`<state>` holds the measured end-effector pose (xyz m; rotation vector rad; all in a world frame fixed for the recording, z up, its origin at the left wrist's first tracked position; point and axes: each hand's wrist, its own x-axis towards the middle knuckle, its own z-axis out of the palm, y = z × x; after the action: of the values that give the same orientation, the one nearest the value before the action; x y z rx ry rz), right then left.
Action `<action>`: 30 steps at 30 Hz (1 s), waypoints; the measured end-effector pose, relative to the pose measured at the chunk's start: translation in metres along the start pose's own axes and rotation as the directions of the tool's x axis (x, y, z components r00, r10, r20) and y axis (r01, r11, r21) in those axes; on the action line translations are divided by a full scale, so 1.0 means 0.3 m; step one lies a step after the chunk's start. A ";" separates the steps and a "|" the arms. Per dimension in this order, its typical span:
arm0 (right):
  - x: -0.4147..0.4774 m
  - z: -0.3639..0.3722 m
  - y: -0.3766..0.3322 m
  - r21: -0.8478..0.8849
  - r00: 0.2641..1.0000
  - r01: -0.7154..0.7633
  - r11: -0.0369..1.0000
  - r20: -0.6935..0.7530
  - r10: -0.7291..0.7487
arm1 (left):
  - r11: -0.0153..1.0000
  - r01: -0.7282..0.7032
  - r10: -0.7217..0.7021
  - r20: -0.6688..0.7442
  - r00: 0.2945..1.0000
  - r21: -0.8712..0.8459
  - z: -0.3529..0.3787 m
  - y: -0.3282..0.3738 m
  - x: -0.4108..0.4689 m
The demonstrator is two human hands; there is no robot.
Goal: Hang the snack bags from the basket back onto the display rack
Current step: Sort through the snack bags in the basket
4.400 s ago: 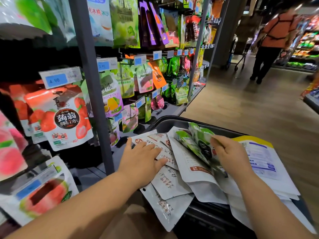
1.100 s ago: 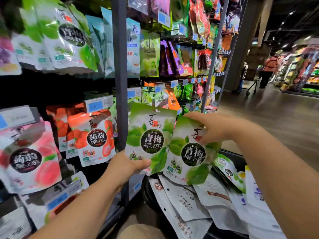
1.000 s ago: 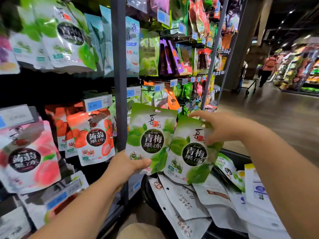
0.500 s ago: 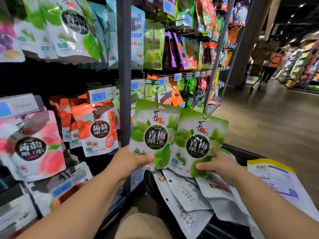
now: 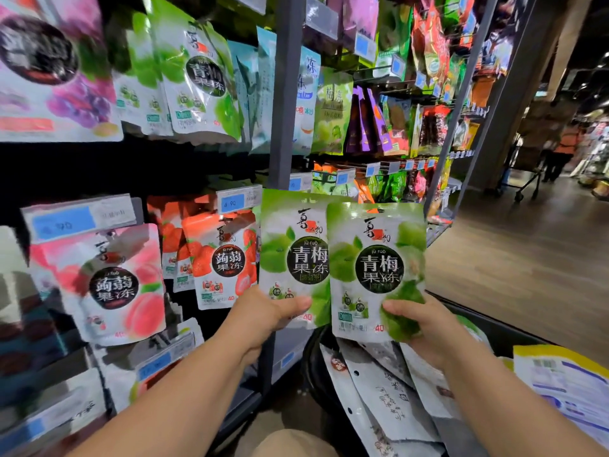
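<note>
Two green plum jelly bags are held upright side by side in front of the display rack (image 5: 286, 94). My left hand (image 5: 263, 316) grips the bottom of the left green bag (image 5: 291, 252), thumb across its front. My right hand (image 5: 425, 321) grips the bottom right corner of the right green bag (image 5: 375, 268), which overlaps the left one's edge. Below them the dark basket (image 5: 487, 328) holds several white and grey snack bags (image 5: 389, 400) lying face down. Matching green bags (image 5: 197, 84) hang on the rack's upper row at the left.
Strawberry bags (image 5: 224, 258) and peach bags (image 5: 115, 282) hang just left of the held bags, with blue price tags (image 5: 232, 202) above them. A grey upright post divides the rack. A wooden aisle floor (image 5: 527, 258) opens to the right, with a person and a trolley (image 5: 557, 156) far off.
Both bags came out of the basket and rose to the rack. My right hand shifted from the right bag's top to its bottom corner. The view tilted upward.
</note>
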<state>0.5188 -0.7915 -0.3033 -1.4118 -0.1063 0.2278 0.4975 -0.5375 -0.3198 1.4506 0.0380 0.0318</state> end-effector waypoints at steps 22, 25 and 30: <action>0.195 0.455 -0.131 -0.125 0.947 0.225 0.966 0.260 -0.187 | 0.969 -0.241 0.247 -0.278 0.928 0.055 -0.270 0.260 -0.070; 0.224 0.505 -0.174 -0.031 0.936 0.262 0.964 0.252 -0.246 | 0.963 -0.265 0.268 -0.331 0.905 0.057 -0.311 0.287 -0.075; 0.302 0.580 -0.286 0.045 0.920 0.325 0.945 0.215 -0.327 | 0.944 -0.324 0.325 -0.364 0.873 0.066 -0.372 0.330 -0.074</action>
<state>0.5788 -0.6156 -0.1968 -1.3336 -0.5200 0.1060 0.4705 -0.4160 -0.2346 1.4231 0.1024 0.5853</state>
